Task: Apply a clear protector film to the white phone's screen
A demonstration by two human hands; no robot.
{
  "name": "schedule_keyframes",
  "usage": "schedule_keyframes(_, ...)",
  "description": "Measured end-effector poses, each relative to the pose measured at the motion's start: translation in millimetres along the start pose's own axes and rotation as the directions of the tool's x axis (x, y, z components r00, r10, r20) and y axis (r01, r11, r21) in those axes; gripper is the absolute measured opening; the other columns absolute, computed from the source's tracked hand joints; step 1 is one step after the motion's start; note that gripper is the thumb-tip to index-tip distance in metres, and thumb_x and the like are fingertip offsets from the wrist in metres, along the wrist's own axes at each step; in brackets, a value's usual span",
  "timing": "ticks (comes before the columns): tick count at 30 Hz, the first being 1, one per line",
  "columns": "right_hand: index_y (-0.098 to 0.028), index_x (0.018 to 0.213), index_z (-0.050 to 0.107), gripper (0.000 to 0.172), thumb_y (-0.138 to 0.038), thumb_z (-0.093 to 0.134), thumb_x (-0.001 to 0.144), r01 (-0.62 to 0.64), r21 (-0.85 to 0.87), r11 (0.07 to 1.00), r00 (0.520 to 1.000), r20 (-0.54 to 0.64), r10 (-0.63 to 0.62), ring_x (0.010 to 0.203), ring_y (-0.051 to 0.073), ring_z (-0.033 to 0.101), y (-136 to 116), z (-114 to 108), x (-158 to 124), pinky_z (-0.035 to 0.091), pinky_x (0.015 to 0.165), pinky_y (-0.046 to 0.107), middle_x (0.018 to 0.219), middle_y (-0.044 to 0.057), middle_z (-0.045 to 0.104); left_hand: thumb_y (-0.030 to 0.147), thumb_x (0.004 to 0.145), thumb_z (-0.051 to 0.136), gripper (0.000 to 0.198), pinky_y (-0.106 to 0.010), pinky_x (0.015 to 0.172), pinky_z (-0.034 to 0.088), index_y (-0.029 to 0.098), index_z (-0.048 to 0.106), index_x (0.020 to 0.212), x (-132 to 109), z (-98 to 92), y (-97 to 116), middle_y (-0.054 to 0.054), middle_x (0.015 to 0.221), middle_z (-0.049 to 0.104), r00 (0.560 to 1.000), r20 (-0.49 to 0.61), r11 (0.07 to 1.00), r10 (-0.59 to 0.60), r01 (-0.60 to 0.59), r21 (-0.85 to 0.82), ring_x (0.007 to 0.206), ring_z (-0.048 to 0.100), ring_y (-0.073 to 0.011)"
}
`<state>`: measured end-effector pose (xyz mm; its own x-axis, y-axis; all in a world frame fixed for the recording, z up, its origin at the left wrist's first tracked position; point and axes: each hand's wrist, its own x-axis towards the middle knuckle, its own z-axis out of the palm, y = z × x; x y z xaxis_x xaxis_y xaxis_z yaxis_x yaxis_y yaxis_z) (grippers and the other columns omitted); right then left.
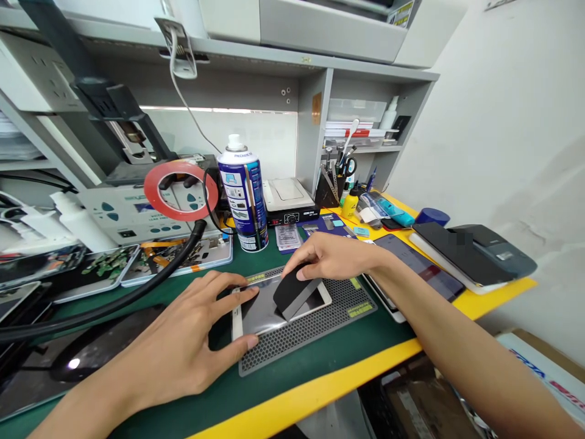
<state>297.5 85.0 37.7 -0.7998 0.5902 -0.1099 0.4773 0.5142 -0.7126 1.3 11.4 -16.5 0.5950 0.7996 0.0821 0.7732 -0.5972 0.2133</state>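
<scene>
A white-framed tablet [269, 312] lies face up on a grey perforated mat [301, 332]. My left hand [196, 326] rests at its left end, fingers spread, with fingertips on the screen and the thumb by the near edge. In my right hand [326, 259] is a black squeegee block [292, 296] with a grey edge, gripped between thumb and fingers. It stands tilted, its lower edge against the screen right of the middle. The palm side of my right hand is hidden.
A blue spray can [242, 198] stands behind the mat. To its left are a roll of red tape [153, 198], a black hose [150, 291] and trays of small parts [176, 262]. More tablets [418, 268] lie at the right. The yellow table edge [315, 387] runs along the front.
</scene>
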Motion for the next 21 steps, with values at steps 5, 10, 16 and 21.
schedule_keyframes(5,-0.014,0.117,0.078,0.031,-0.015,0.058,0.093,0.010,0.001,1.000,0.999,0.038,-0.010,0.082,0.017,0.069,-2.9,-2.6,-2.8,0.049,0.066,0.022,0.106,0.007,0.078,0.062,0.092,0.059,0.062,-0.045,0.104,0.050,0.039,0.050,0.149,-0.2,1.0,-0.6,-0.004,0.148,0.050,1.000,0.013,1.000,-0.003,0.003,0.016,0.131,0.051,-0.0343)
schedule_keyframes(10,-0.015,0.115,0.078,0.031,-0.013,0.059,0.092,0.036,0.006,0.999,0.998,0.059,-0.036,0.087,0.017,0.070,1.1,-3.8,-2.7,0.051,0.069,0.021,0.113,0.008,0.077,0.060,0.093,0.060,0.063,-0.043,0.102,0.051,0.039,0.047,0.151,-1.4,2.8,-2.3,-0.004,0.149,0.050,1.000,-0.006,0.998,0.027,-0.026,0.049,0.131,0.052,-0.0335)
schedule_keyframes(16,-0.015,0.114,0.079,0.030,-0.014,0.059,0.092,0.027,0.015,1.000,0.997,0.075,-0.028,0.087,0.017,0.071,3.8,-3.3,-2.4,0.051,0.070,0.021,0.116,0.008,0.076,0.057,0.092,0.061,0.061,-0.043,0.101,0.052,0.039,0.050,0.149,-2.5,1.9,0.1,-0.003,0.150,0.050,0.997,-0.057,0.997,0.046,-0.042,0.072,0.130,0.054,-0.0335)
schedule_keyframes(21,-0.016,0.112,0.080,0.030,-0.014,0.059,0.091,-0.006,0.004,1.000,0.998,0.070,0.005,0.091,0.019,0.071,2.8,-2.7,-2.8,0.051,0.072,0.022,0.114,0.006,0.077,0.054,0.093,0.061,0.058,-0.043,0.099,0.052,0.034,0.052,0.147,-1.4,1.1,4.5,-0.006,0.147,0.052,0.997,-0.062,0.997,0.046,-0.042,0.061,0.129,0.054,-0.0338)
